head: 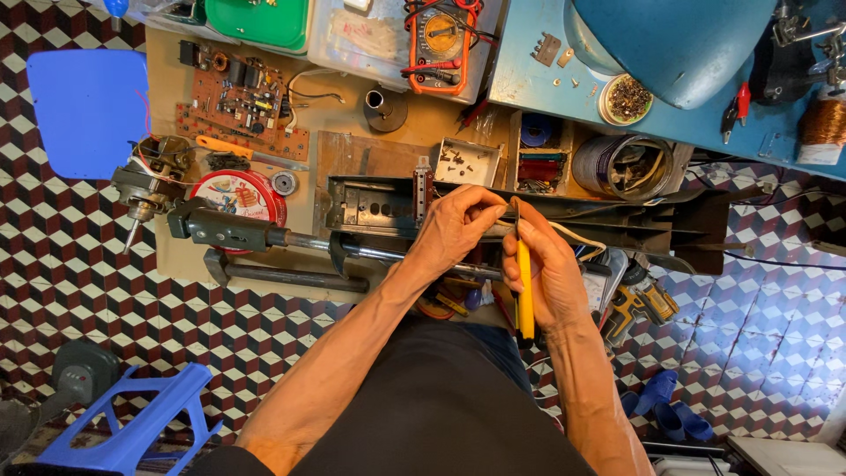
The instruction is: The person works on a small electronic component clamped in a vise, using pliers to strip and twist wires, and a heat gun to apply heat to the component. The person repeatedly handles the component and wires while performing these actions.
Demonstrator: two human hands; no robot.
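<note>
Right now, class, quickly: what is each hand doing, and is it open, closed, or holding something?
Left hand: fingers pinched closed at the tip of the yellow-handled tool; what they pinch cannot be told.
Right hand: closed around the yellow-handled tool.

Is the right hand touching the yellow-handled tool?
Touching. The head view shows the right hand wrapped around the yellow-handled tool, whose handle passes under the fingers and comes out below the palm, with no gap between them.

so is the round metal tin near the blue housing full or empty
Partly filled at least: the round metal tin sits upright and open on the blue surface, with dark small parts heaped inside.
</note>
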